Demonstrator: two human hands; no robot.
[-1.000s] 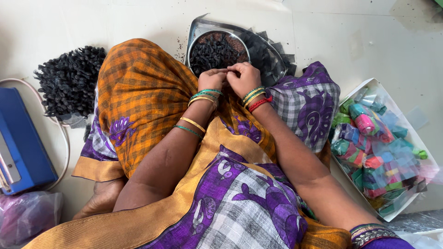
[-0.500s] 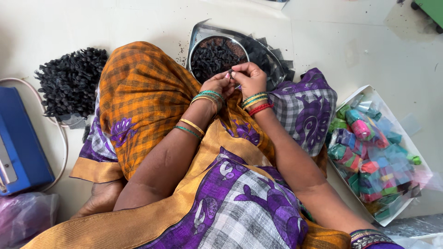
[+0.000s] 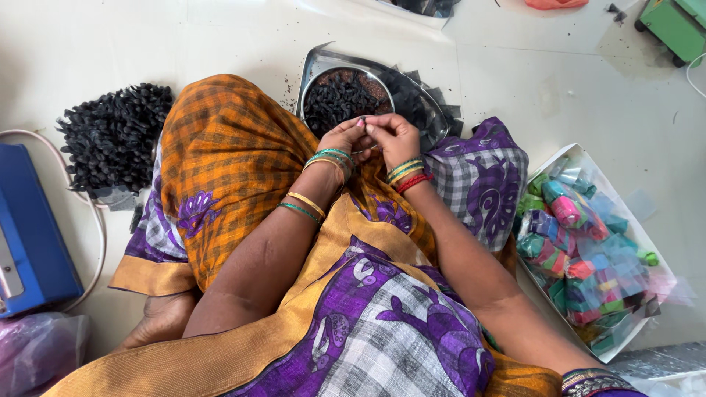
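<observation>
The floor (image 3: 243,44) was pale and smooth, speckled with dark crumbs near the metal tray (image 3: 323,62), and the person sat on it cross-legged, an orange-checked and purple cloth (image 3: 228,154) draped over the knees. On the floor to the left lay a heap of black pieces (image 3: 114,136) beside a blue box (image 3: 29,235) with a white cable (image 3: 92,220); to the right, a white carton (image 3: 588,158) packed with bright wrapped packets (image 3: 581,250). And there, both hands met just above the tray's near edge, over a round dish of black bits (image 3: 342,95). The left hand (image 3: 342,136) and right hand (image 3: 393,132) were pinched narrow, fingertips touching, sharing one tiny dark piece (image 3: 362,122) between them. That piece was too small to tell its long axis or which way it pointed. Bangles (image 3: 334,156) ringed both wrists
</observation>
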